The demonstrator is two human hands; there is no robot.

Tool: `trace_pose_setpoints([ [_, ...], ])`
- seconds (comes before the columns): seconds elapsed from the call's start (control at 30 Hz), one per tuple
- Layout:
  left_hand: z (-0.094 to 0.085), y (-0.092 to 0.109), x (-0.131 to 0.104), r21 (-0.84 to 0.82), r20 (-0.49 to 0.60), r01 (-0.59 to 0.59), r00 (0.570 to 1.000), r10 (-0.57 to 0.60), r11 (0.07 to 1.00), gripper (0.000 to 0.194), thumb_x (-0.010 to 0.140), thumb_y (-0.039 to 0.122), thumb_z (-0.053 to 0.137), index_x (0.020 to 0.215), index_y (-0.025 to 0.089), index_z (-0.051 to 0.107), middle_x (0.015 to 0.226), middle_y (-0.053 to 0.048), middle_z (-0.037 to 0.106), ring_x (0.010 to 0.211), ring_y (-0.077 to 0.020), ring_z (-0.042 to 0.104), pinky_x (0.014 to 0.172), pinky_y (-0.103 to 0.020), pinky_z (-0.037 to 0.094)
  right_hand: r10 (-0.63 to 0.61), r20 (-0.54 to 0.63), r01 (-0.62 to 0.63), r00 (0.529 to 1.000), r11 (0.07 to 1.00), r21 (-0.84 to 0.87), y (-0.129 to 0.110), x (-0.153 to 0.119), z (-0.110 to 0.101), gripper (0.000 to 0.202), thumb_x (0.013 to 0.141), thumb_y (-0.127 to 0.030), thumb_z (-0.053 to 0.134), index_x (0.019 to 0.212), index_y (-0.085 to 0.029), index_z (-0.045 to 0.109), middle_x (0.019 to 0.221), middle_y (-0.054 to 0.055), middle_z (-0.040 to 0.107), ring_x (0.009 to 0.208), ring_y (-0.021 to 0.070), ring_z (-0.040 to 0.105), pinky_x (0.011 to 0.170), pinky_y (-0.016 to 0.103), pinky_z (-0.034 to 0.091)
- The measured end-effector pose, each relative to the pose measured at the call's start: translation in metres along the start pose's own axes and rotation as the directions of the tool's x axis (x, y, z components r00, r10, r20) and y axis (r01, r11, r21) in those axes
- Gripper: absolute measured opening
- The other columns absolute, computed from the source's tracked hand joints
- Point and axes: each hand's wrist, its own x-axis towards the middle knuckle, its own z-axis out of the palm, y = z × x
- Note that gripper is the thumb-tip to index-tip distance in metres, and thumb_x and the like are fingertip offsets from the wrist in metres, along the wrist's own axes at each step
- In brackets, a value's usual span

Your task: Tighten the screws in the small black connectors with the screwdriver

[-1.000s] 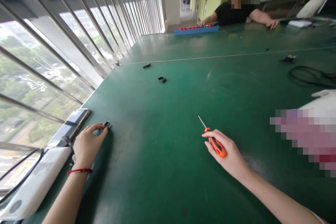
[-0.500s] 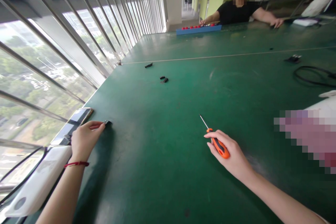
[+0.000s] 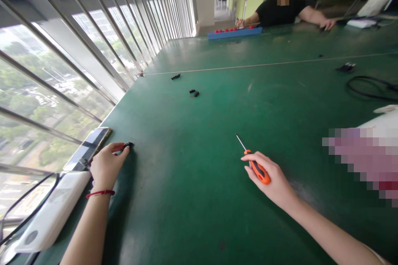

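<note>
At the left of the green table [image 3: 186, 153], my left hand [image 3: 108, 161] pinches a small black part [image 3: 129, 145] between thumb and fingertips. A red string bracelet circles that wrist. My right hand [image 3: 269, 174] is wrapped loosely round the orange and black handle of a screwdriver [image 3: 260, 172], whose thin metal shaft points up and left. The shaft tip touches nothing I can make out. Farther back lie two small black pieces [image 3: 195, 93] close together, and another black piece [image 3: 175, 76] sits beyond them.
A phone [image 3: 88, 149] and a long white case [image 3: 52, 211] lie along the left edge beside a metal railing [image 3: 124, 20]. A black cable [image 3: 370, 87] is at right. Across the table, a person in black [image 3: 280, 12] sits behind a blue rack [image 3: 234, 33] with red knobs.
My left hand has shifted slightly to the right, and the black part in its fingers has turned. My right hand has barely moved. The person's hand at the blue rack has moved a little.
</note>
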Motion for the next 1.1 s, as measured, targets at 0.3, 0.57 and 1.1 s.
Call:
trace_pose_setpoints([
  [0.3, 0.000, 0.001, -0.003, 0.016, -0.041, 0.013, 0.999, -0.013, 1.000, 0.036, 0.082, 0.049, 0.048, 0.105, 0.027, 0.065, 0.096, 0.000, 0.072, 0.091, -0.0224, 0.065, 0.064, -0.026, 0.040, 0.000, -0.008, 0.000, 1.000, 1.000, -0.029, -0.001, 0.000, 0.000, 0.014, 0.083, -0.020, 0.052, 0.096, -0.021, 0.058, 0.085, 0.003, 0.059, 0.076, 0.0161, 0.058, 0.071, 0.029, 0.047],
  [0.57, 0.000, 0.004, -0.009, 0.023, -0.067, -0.044, 0.997, 0.045, 0.999, 0.033, 0.082, 0.047, 0.050, 0.091, 0.022, 0.069, 0.105, -0.002, 0.067, 0.084, -0.0219, 0.062, 0.054, -0.023, 0.030, -0.015, -0.021, 0.014, 1.000, 0.999, -0.049, -0.002, 0.001, -0.001, 0.014, 0.082, -0.020, 0.053, 0.094, -0.022, 0.060, 0.085, 0.003, 0.061, 0.076, 0.0167, 0.059, 0.070, 0.030, 0.047],
  [1.1, 0.019, 0.026, -0.025, -0.206, -0.133, -0.341, 0.938, 0.319, 0.917, 0.023, 0.080, 0.033, 0.053, 0.094, 0.018, 0.065, 0.098, -0.003, 0.067, 0.087, -0.0171, 0.062, 0.076, -0.025, 0.046, 0.072, -0.282, -0.017, 0.957, 0.981, 0.193, -0.003, -0.001, -0.006, 0.011, 0.081, -0.027, 0.056, 0.084, -0.020, 0.065, 0.081, 0.002, 0.067, 0.067, 0.0144, 0.061, 0.063, 0.026, 0.048],
])
